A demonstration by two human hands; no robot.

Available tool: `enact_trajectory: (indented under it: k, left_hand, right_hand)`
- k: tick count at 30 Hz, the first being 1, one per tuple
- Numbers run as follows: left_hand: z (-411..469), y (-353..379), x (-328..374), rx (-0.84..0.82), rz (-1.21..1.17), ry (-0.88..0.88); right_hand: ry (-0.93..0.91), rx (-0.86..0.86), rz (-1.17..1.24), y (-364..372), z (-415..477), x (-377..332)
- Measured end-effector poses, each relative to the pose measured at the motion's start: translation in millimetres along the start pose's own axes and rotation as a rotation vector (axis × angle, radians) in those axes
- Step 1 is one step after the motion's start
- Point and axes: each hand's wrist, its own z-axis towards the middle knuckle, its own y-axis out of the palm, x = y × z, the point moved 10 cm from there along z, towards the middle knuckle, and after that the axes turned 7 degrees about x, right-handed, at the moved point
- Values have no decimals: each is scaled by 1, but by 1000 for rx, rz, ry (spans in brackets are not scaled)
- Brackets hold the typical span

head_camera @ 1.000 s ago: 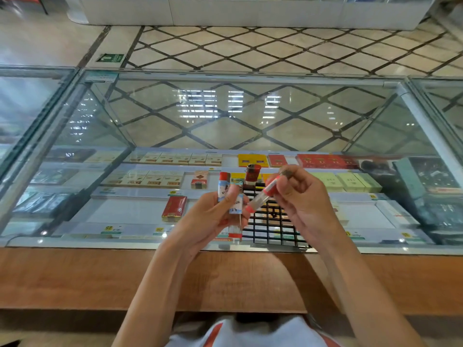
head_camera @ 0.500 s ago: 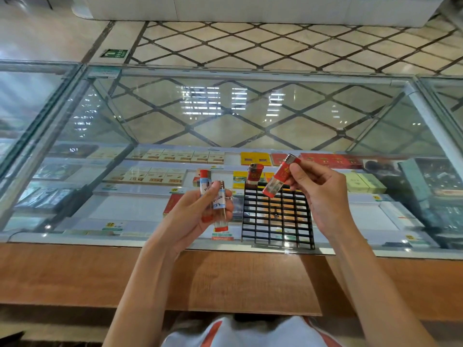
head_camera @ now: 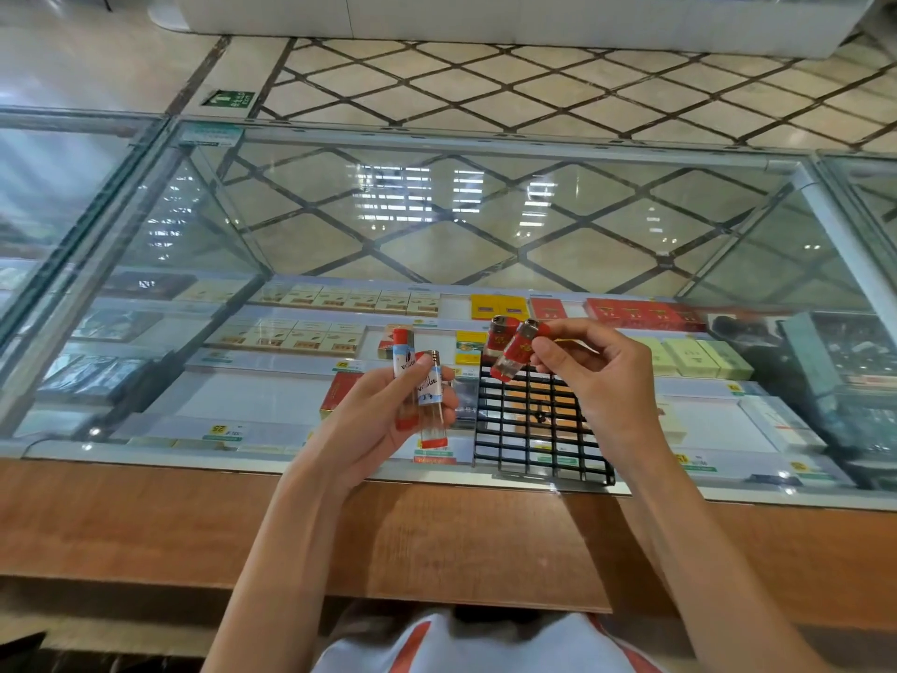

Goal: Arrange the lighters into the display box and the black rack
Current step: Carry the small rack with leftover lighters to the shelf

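Note:
A black grid rack lies on the glass counter near its front edge. One red lighter stands upright in the rack's far left corner. My right hand pinches a second red lighter by its top, tilted, just above the rack's far edge. My left hand, left of the rack, grips two blue-and-white lighters with red ends, held upright. No display box shows on the counter.
The glass counter top covers shelves of cigarette packs and price tags. A wooden ledge runs along the front edge below my arms. Tiled floor lies beyond the counter.
My hands moved apart: the right hand carried the red lighter up and right over the rack's far edge, and the left hand shifted slightly left with its two lighters.

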Motion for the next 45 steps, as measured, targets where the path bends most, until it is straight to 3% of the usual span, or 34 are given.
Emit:
enact_trajectory:
  k: [12, 29, 41, 43, 45]
  left_hand:
    - [-3, -1, -4, -10, 58, 2]
    - [-6, -3, -8, -28, 58, 17]
    - [-19, 28, 1, -262, 201, 113]
    - [-20, 33, 0, -286, 203, 103]
    - [-21, 39, -1, -327, 171, 81]
  right_hand:
    - [-249, 15, -257, 10, -7, -23]
    - [-280, 42, -382, 18, -11, -18]
    - [-203, 177, -352, 4, -16, -12]
    - [-154, 96, -294, 7, -19, -10]
    - [-59, -91, -201, 21, -24, -4]
